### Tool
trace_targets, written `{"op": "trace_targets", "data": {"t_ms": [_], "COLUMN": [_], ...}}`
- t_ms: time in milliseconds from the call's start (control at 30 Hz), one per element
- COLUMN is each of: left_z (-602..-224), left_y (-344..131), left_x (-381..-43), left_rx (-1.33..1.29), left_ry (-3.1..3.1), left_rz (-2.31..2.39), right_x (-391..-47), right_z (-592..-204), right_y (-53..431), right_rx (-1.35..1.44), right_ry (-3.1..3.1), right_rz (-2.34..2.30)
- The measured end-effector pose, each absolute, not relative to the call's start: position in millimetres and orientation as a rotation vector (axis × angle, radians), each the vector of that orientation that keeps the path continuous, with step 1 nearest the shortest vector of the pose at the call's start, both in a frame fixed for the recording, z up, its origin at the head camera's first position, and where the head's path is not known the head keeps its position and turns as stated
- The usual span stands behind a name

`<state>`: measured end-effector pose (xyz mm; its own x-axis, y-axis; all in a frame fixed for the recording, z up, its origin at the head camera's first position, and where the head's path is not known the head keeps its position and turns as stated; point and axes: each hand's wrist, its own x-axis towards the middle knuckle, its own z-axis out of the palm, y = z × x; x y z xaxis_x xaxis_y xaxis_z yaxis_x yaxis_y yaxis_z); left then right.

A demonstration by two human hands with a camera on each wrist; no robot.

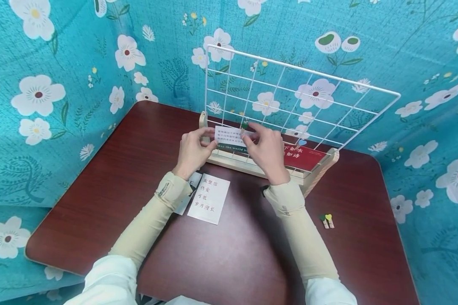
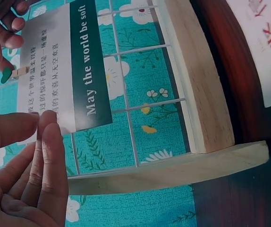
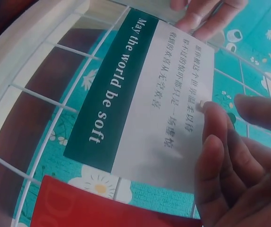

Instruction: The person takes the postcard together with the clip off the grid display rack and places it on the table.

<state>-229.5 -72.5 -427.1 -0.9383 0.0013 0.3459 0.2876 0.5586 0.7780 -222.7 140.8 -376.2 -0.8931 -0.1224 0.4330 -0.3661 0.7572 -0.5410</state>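
Observation:
A white card with a green band (image 2: 90, 71) lies against the white wire grid (image 1: 301, 76); the band reads "May the world be soft". My left hand (image 1: 194, 151) pinches the card's left edge between thumb and fingers. At the card's top edge sits a small wooden clothespin with a green heart (image 2: 17, 73). My right hand (image 1: 268, 151) is at this clothespin, one finger touching the heart, thumb and forefinger apart in the right wrist view (image 3: 239, 165). Right of it, a red card (image 1: 303, 156) hangs on the grid, with a blue heart clip (image 1: 302, 142) at its top.
The grid stands in a wooden base (image 1: 244, 166) on a dark red table (image 1: 213, 254). Below my left hand lie a white card with red writing (image 1: 209, 199) and another card (image 1: 186, 203) partly beneath. Two small heart clothespins (image 1: 327, 221) lie at right. Floral cloth (image 1: 80, 63) surrounds the table.

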Motion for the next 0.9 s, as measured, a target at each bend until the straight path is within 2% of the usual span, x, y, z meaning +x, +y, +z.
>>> {"op": "trace_targets", "data": {"t_ms": [900], "left_z": [-428.6], "left_y": [-70.8], "left_x": [-238.8], "left_rx": [-0.181], "left_ry": [-2.4], "left_rz": [-1.314], "right_x": [-237.4], "right_z": [-376.5], "right_y": [131.0], "right_rx": [0.377], "right_ry": [-2.509], "right_rz": [0.863]}}
